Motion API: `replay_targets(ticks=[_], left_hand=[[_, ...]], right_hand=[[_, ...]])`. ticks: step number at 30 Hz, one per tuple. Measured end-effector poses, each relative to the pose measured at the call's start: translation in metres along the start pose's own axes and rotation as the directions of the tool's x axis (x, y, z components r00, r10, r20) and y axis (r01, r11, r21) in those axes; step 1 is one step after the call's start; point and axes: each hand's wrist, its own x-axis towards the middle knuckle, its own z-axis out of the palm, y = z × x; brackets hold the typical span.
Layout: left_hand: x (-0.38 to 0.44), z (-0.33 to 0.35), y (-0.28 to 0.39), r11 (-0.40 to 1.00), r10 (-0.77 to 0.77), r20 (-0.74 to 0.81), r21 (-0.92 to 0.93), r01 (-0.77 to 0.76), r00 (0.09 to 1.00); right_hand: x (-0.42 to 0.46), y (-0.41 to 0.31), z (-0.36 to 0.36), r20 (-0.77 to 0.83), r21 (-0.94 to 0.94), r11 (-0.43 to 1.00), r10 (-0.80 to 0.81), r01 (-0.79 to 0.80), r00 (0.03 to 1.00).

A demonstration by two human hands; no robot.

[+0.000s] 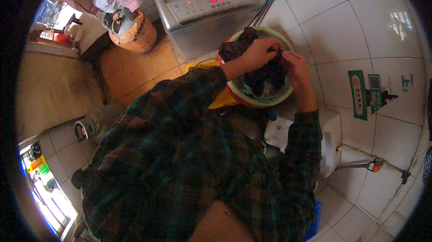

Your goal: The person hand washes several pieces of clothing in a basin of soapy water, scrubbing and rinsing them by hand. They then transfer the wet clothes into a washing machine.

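A dark, bunched garment point(266, 73) lies in a pale green plastic basin point(287, 93), part of it heaped over the far left rim. Over the basin my left hand point(259, 53) pinches a bit of the dark cloth between thumb and fingers. Close beside it, my right hand point(296, 65) grips the same piece of cloth with its fingertips. Light greenish suds or water point(258, 95) show at the near side of the basin. The rim of a red basin point(235, 96) shows beneath the green one. Exactly which part of the garment I hold is too dark to tell.
A top-loading washing machine point(216, 16) with its lid up and red display lit stands ahead. Left of it is an orange gas cylinder point(136, 34). Something yellow point(221, 102) sits under the basins. A white cistern point(332, 140) and wall pipe point(364, 156) are on my right, by the tiled wall.
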Motion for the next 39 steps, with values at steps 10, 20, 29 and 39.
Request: replay_targets(ticks=[10, 20, 29, 39], left_hand=[[0.040, -0.028, -0.002, 0.996, -0.086, 0.105, -0.028, 0.090, 0.991], [0.092, -0.052, 0.042, 0.597, -0.108, 0.266, -0.753, 0.277, 0.958], [0.149, -0.085, 0.055, 0.881, 0.208, 0.290, -0.471, -0.050, 0.934], [0.119, -0.070, 0.108, 0.827, 0.530, 0.077, 0.174, -0.535, 0.844]], right_hand=[[0.026, 0.053, -0.028, 0.032, -0.331, 0.884, -0.339, 0.330, 0.940], [0.020, 0.058, -0.017, 0.116, -0.263, 0.843, -0.456, 0.470, 0.882], [-0.002, -0.006, -0.092, -0.389, -0.244, 0.888, -0.457, 0.389, 0.800], [-0.072, -0.178, -0.017, 0.005, -0.999, 0.024, -0.737, 0.034, 0.676]])
